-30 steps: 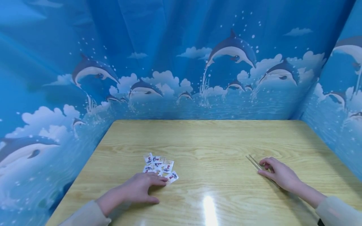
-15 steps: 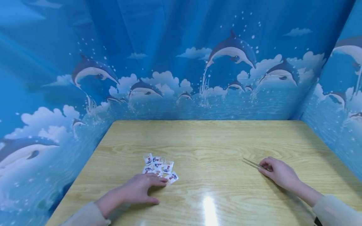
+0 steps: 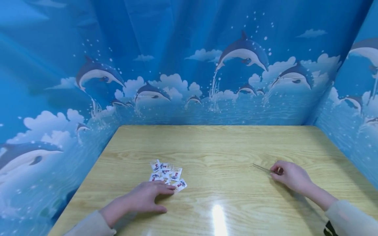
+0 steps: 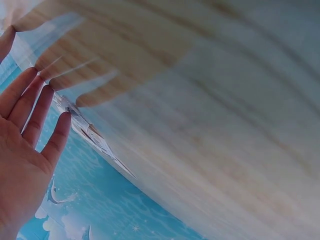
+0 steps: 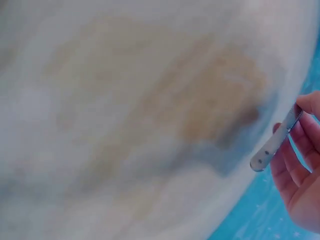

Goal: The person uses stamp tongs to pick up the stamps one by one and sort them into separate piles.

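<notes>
Tweezers (image 3: 261, 167) are pinched between the thumb and fingers of my right hand (image 3: 290, 177), over the right side of the table. Their thin tips point left and look close together in the head view. In the right wrist view the rounded metal end of the tweezers (image 5: 274, 146) sticks out of the grip, with two dark dots on it. My left hand (image 3: 144, 196) lies spread at the near side of a loose heap of small white printed paper pieces (image 3: 176, 173). Its fingertips reach the nearest pieces, and part of the heap is hidden behind the fingers.
Both hands are over a glossy wood-grain table (image 3: 218, 147), with a bright light reflection near its front. A blue curtain (image 3: 189, 65) printed with dolphins encloses the back and sides. A dark band (image 3: 330, 227) shows below the right sleeve.
The tweezers have swung to a flatter angle toward the left, and their spread prongs now look like one line. My right hand has turned and risen slightly. My left hand stays put.
</notes>
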Tool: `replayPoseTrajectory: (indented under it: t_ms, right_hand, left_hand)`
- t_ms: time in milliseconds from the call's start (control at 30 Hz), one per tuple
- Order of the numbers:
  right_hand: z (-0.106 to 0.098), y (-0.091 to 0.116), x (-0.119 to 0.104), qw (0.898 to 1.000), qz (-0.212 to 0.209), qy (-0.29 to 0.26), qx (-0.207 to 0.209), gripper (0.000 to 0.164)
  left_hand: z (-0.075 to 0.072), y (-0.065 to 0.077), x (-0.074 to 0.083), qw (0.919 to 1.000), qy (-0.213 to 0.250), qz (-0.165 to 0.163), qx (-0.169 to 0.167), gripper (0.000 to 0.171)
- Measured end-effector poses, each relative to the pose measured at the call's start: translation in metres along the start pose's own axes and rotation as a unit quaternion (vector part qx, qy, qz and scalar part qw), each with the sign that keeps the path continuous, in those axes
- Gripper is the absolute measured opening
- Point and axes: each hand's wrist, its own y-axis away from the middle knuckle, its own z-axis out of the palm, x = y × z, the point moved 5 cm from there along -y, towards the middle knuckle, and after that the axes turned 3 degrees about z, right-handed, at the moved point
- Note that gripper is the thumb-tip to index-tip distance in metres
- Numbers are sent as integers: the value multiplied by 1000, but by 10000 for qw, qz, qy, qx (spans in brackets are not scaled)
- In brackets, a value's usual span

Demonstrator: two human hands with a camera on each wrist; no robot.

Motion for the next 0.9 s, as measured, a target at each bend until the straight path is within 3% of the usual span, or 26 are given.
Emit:
replayPoseTrajectory:
  t_ms: [467, 667, 900]
  right_hand:
    - [-32, -19, -29, 9990, -207, -376, -153, 5]
    - [-34, -27, -50, 9964, -450, -653, -287, 9]
    - [-28, -36, -69, 9895, -764, -1147, -433, 12]
  left_hand:
    - [0, -1, 1, 9995, 45, -237, -214, 59]
    - [0, -1, 2, 9998, -33, -139, -141, 58]
    - [1, -1, 0, 9993, 22, -285, -252, 60]
